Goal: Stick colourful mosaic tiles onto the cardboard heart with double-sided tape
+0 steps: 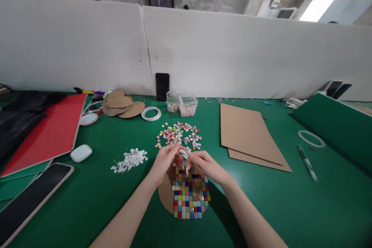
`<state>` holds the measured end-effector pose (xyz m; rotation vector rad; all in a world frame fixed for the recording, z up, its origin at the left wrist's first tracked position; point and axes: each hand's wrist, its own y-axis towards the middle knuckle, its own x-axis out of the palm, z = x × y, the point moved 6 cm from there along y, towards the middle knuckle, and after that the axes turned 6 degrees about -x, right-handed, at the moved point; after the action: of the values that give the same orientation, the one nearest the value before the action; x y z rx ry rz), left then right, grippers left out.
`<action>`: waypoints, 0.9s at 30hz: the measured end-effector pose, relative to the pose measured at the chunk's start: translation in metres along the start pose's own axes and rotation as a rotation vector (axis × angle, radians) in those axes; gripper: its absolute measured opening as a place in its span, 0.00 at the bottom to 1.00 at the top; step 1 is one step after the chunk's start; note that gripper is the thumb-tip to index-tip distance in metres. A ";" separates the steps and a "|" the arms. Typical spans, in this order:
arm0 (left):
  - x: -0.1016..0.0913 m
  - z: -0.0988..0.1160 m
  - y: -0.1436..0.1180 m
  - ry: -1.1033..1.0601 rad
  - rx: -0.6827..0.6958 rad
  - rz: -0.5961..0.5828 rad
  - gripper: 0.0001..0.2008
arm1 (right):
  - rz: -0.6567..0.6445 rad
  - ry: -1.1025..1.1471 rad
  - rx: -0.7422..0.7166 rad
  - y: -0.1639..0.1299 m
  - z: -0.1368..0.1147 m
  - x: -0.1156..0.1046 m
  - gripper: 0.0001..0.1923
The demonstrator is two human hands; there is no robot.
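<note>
My left hand [168,161] and my right hand [202,163] meet above a round cardboard base [166,194]. Fingers of both hands are closed on a small white piece [183,152], partly covered by the fingertips; its exact kind is hard to make out. Rows of colourful square mosaic tiles [190,198] cover the middle and right of the base, while bare cardboard shows at its left. Just beyond my fingers lies a loose heap of small tiles [174,133]. A pile of little white squares [130,160] sits left of my left hand.
At the back stand a round clear cup [173,102], a square clear box [188,105] and a phone [162,86]. Cardboard sheets [247,131] and a pen [307,162] lie right. A tape roll [151,114], cardboard discs [132,109], white case [81,153] and red board [54,131] lie left.
</note>
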<state>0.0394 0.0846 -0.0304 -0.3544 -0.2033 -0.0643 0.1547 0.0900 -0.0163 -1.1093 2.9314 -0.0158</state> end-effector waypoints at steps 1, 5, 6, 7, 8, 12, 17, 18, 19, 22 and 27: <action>0.000 0.000 0.000 -0.005 0.002 -0.010 0.17 | -0.001 -0.015 -0.008 0.000 -0.001 0.000 0.24; 0.003 0.002 -0.002 -0.003 0.009 -0.023 0.17 | -0.011 -0.087 -0.064 0.000 -0.007 -0.001 0.24; 0.004 0.003 -0.003 -0.003 0.013 -0.026 0.17 | -0.017 -0.101 -0.075 0.000 -0.008 -0.001 0.24; 0.005 0.005 -0.003 -0.007 0.019 -0.032 0.17 | -0.024 -0.113 -0.083 0.000 -0.008 -0.001 0.24; 0.006 0.006 -0.004 -0.014 0.026 -0.040 0.16 | -0.029 -0.123 -0.087 0.000 -0.008 -0.002 0.24; 0.009 0.009 -0.006 -0.044 0.030 -0.063 0.16 | -0.027 -0.156 -0.076 0.000 -0.004 -0.005 0.25; 0.008 0.008 -0.006 -0.033 0.029 -0.041 0.14 | -0.016 -0.181 -0.076 0.000 -0.003 -0.006 0.26; 0.007 0.008 -0.006 -0.029 0.031 -0.035 0.14 | -0.019 -0.186 -0.083 0.000 -0.004 -0.005 0.26; 0.007 0.008 -0.006 -0.025 0.034 -0.032 0.14 | -0.021 -0.191 -0.091 0.000 -0.005 -0.005 0.26; 0.007 0.010 -0.007 -0.002 0.032 -0.026 0.15 | -0.019 -0.215 -0.111 0.000 -0.007 -0.005 0.25; 0.006 0.010 -0.007 0.038 0.022 -0.028 0.15 | -0.001 -0.241 -0.116 0.001 -0.006 -0.006 0.24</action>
<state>0.0424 0.0814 -0.0181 -0.3278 -0.1717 -0.0958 0.1583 0.0944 -0.0101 -1.0429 2.7465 0.2717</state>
